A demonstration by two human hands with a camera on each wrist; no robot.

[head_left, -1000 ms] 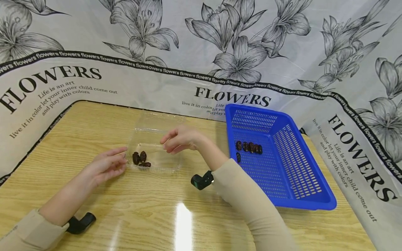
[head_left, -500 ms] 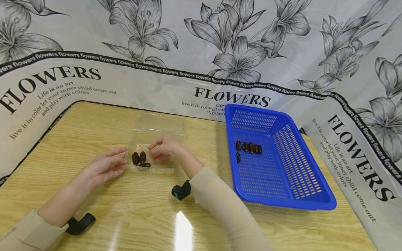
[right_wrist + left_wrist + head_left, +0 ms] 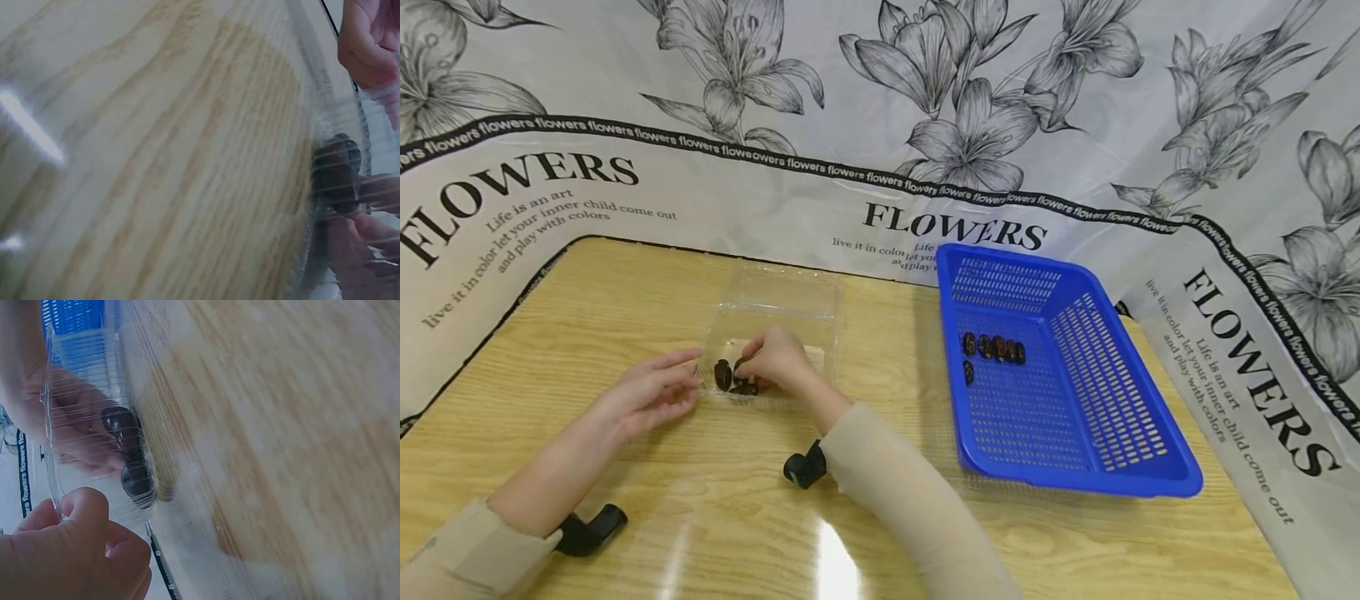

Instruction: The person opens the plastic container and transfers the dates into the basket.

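A clear plastic clamshell box [image 3: 707, 367] lies on the table with its lid folded back. Several dark brown dates [image 3: 722, 375] are grouped in its front left corner, partly covered by fingers. My left hand [image 3: 658, 392] holds the box's left rim; the left wrist view shows thumb and finger pinching that edge [image 3: 55, 500]. Inside the box, my right hand [image 3: 781, 360] reaches down with its fingers curled and pinches a date. Through the ribbed wall, the right wrist view shows a fingertip [image 3: 375, 192] against a dark date [image 3: 337, 175].
To the right stands a blue perforated basket [image 3: 1067, 483]; several dates [image 3: 1000, 348] lie along its left side, mostly in a row. Behind the table hangs a white flower-printed cloth [image 3: 820, 196]. Bare wood [image 3: 722, 508] runs along the front.
My right hand has moved left and down, from above the box's right part to the dates in its left corner. My left hand has stayed at the rim.
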